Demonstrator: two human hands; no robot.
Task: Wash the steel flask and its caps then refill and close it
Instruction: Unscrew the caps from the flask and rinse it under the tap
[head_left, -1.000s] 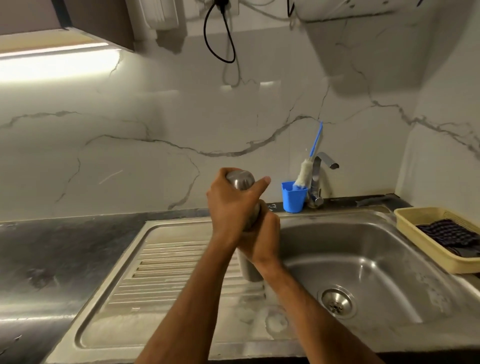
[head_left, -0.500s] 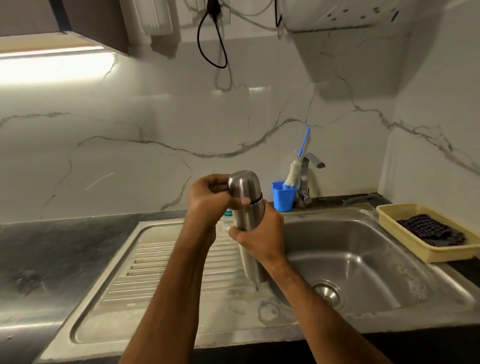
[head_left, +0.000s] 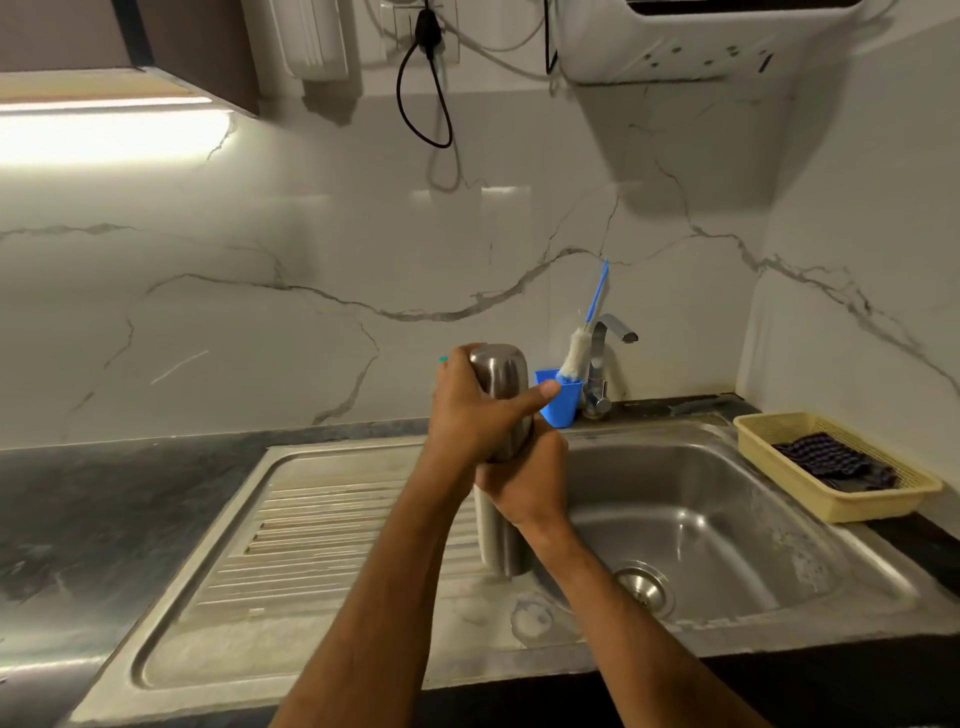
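Person is holding the steel flask (head_left: 503, 415) upright w/ both hands, above the seam where the ribbed drainboard (head_left: 332, 525) meets the sink (head_left: 727, 530) basin. Left hand (head_left: 472, 415) is wrapping round the flask's domed cap (head_left: 501, 366) at the top, fingers curled behind, thumb lying across the front. Right hand (head_left: 524, 483) is gripping the body just below, fingers closed round it; the flask's lower end is showing under that hand, not touching the steel. Behind, a blue cup (head_left: 563, 400) w/ 1 bottle brush (head_left: 576, 356) leaning in it is standing just beside the tap (head_left: 605, 358). A yellow basket (head_left: 831, 499) holding a dark cloth (head_left: 826, 460) is sitting on the counter at the sink's right.
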